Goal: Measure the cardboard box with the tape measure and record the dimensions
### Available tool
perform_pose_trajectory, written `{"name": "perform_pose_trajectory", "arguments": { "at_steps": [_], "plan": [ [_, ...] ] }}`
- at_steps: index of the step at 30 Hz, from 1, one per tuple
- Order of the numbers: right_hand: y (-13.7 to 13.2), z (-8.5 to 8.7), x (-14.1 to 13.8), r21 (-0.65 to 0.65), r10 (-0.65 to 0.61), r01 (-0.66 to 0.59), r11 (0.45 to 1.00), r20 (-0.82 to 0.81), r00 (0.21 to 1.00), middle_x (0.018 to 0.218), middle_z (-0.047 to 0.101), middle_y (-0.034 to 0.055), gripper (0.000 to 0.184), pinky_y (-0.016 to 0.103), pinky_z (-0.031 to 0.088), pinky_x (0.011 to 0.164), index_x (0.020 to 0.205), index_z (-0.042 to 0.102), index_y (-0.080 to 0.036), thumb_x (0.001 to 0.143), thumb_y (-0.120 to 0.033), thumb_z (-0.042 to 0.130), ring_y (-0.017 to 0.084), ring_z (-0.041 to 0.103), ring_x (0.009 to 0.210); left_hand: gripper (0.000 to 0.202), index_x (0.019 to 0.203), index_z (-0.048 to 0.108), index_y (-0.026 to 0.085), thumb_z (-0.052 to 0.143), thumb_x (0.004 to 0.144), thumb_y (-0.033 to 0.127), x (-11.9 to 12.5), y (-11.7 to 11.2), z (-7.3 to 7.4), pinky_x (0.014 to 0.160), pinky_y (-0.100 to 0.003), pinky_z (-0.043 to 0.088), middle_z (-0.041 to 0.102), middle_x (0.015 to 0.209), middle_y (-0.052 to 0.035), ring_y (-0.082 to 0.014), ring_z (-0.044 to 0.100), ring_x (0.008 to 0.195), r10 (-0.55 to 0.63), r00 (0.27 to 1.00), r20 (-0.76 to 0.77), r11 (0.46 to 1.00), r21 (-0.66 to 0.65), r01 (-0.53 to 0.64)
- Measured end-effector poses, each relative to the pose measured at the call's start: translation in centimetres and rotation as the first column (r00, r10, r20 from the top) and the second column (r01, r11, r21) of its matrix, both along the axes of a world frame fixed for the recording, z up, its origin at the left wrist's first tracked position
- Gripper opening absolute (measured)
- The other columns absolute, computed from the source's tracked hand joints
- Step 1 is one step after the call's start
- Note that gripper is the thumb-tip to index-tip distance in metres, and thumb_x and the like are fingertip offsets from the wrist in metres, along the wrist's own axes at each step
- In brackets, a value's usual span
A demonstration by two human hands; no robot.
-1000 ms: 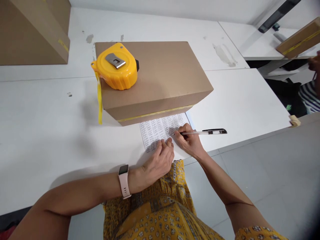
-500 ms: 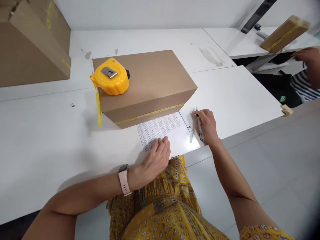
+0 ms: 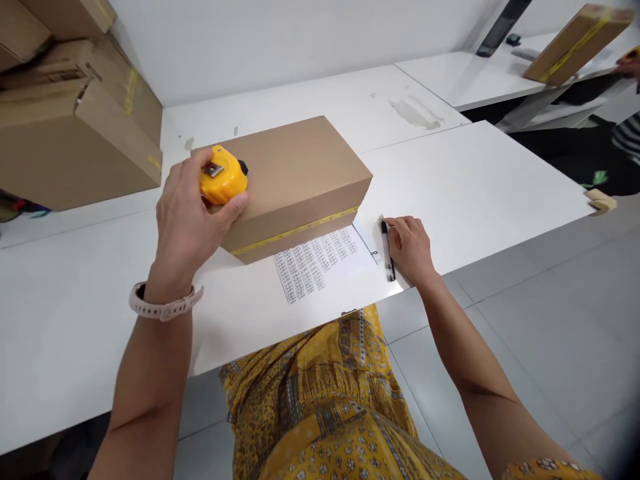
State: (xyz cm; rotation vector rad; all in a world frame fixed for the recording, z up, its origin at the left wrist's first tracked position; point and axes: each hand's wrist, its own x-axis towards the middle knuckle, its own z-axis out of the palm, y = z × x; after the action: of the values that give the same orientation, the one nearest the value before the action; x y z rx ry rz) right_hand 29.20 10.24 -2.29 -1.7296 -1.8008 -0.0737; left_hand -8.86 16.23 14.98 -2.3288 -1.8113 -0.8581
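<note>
My left hand (image 3: 187,217) is closed round a yellow tape measure (image 3: 225,177), fingers behind it and thumb in front. The tape measure is at the left end of the top of a brown cardboard box (image 3: 300,160) with a yellow tape strip along its side. A sheet with rows of small print (image 3: 310,267) lies partly under the box. My right hand (image 3: 411,250) rests on the table, fingers loosely curved and apart from a grip. Just left of it, a clear pen with black ends (image 3: 388,252) lies on the tabletop, its upper end by my fingertips.
Larger cardboard boxes (image 3: 100,133) are stacked at the left against the wall. On another table at the far right stands a taped box (image 3: 575,50), with a person's hand (image 3: 631,65) near it. A pale clamp-like piece (image 3: 601,201) sits at the white table's right corner.
My left hand has left the printed sheet and moved up and left to take hold of the tape measure. My right hand now lies beside the pen instead of over it.
</note>
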Motion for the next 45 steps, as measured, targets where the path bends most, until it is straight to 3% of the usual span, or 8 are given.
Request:
{"name": "perform_pose_trajectory", "arguments": {
  "at_steps": [7,10,13,16,27,32,37,45],
  "plan": [
    [-1.9,2.8,-2.4,0.27,-0.05,0.117,0.956,-0.242,0.969,0.098,0.067,0.0121,0.025,0.04,0.052,0.074,0.111,0.069,-0.021,0.1,-0.024,0.047,0.024,0.062,0.087,0.053,0.13,0.061,0.01,0.065,0.089,0.043,1.0,-4.8,-0.6,0.096,-0.041,0.056,0.071,0.12,-0.0067,-0.0216,0.068,0.107,-0.173,0.968,0.181,0.951,0.288,0.116],
    [-5.5,5.6,-6.3,0.169,0.224,-0.157,0.973,-0.531,0.817,0.089,0.066,0.0068,0.023,0.035,0.052,0.068,0.11,0.068,-0.022,0.103,-0.033,0.048,0.018,0.061,0.076,0.054,0.128,0.058,0.018,0.072,0.079,0.036,2.0,-9.8,-0.4,0.086,-0.036,0.06,0.071,0.117,-0.0072,-0.0215,0.07,0.101,-0.444,0.829,0.342,0.89,0.058,0.453],
    [-8.9,7.9,-9.9,-0.026,0.342,-0.669,0.743,-0.844,0.413,0.096,0.068,0.0071,0.038,0.035,0.055,0.074,0.119,0.066,-0.022,0.107,-0.048,0.04,0.017,0.064,0.083,0.057,0.126,0.053,0.024,0.075,0.074,0.03,2.8,-13.5,-1.1,0.082,-0.031,0.061,0.071,0.112,-0.0049,-0.0209,0.072,0.097,-0.483,0.761,0.434,0.763,-0.217,0.609],
    [-10.4,8.8,-11.2,-0.079,0.196,-0.812,0.578,-0.952,0.233,0.096,0.069,0.0069,0.045,0.035,0.054,0.08,0.119,0.065,-0.02,0.105,-0.056,0.042,0.016,0.064,0.086,0.055,0.123,0.05,0.026,0.074,0.074,0.027,2.7,-14.9,-2.4,0.082,-0.031,0.06,0.07,0.11,-0.0036,-0.0216,0.072,0.097,-0.41,0.77,0.489,0.708,-0.362,0.607],
    [-9.5,8.8,-13.4,-0.126,0.171,-0.865,0.486,-0.957,0.235,0.093,0.06,0.0036,0.049,0.029,0.045,0.069,0.114,0.062,-0.019,0.096,-0.064,0.055,0.013,0.053,0.078,0.057,0.123,0.055,0.028,0.078,0.071,0.033,0.4,-15.4,-3.6,0.092,-0.037,0.056,0.069,0.117,-0.0058,-0.0261,0.069,0.108,-0.224,0.755,0.616,0.628,-0.501,0.595],
    [-7.5,10.2,-10.9,-0.131,0.167,-0.827,0.547,-0.951,0.261,0.093,0.063,0.0047,0.05,0.031,0.047,0.07,0.093,0.065,-0.02,0.093,-0.07,0.054,0.015,0.056,0.078,0.056,0.119,0.061,0.028,0.08,0.067,0.032,-2.2,-14.6,-3.0,0.078,-0.033,0.058,0.073,0.112,-0.0062,-0.0264,0.072,0.098,-0.026,0.635,0.772,0.596,-0.498,0.63],
    [-0.7,13.5,-5.0,-0.008,0.087,-0.475,0.88,-0.981,0.176,0.091,0.065,0.0025,0.047,0.032,0.048,0.07,0.077,0.064,-0.025,0.092,-0.069,0.056,0.016,0.055,0.074,0.045,0.11,0.073,0.029,0.079,0.067,0.038,-7.4,-9.8,-0.8,0.072,-0.035,0.061,0.076,0.096,-0.0025,-0.0257,0.072,0.083,0.166,0.457,0.874,0.878,-0.342,0.335],
    [10.8,14.3,-3.2,-0.1,-0.042,-0.387,0.917,-0.987,0.156,0.076,0.06,0.0014,0.042,0.027,0.045,0.071,0.068,0.054,-0.021,0.104,-0.043,0.05,0.013,0.055,0.076,0.04,0.098,0.074,0.021,0.082,0.068,0.045,-12.0,-1.1,1.1,0.069,-0.03,0.065,0.079,0.104,-0.0025,-0.0309,0.068,0.11,0.245,0.341,0.908,0.915,-0.333,0.229]
  ]
}}
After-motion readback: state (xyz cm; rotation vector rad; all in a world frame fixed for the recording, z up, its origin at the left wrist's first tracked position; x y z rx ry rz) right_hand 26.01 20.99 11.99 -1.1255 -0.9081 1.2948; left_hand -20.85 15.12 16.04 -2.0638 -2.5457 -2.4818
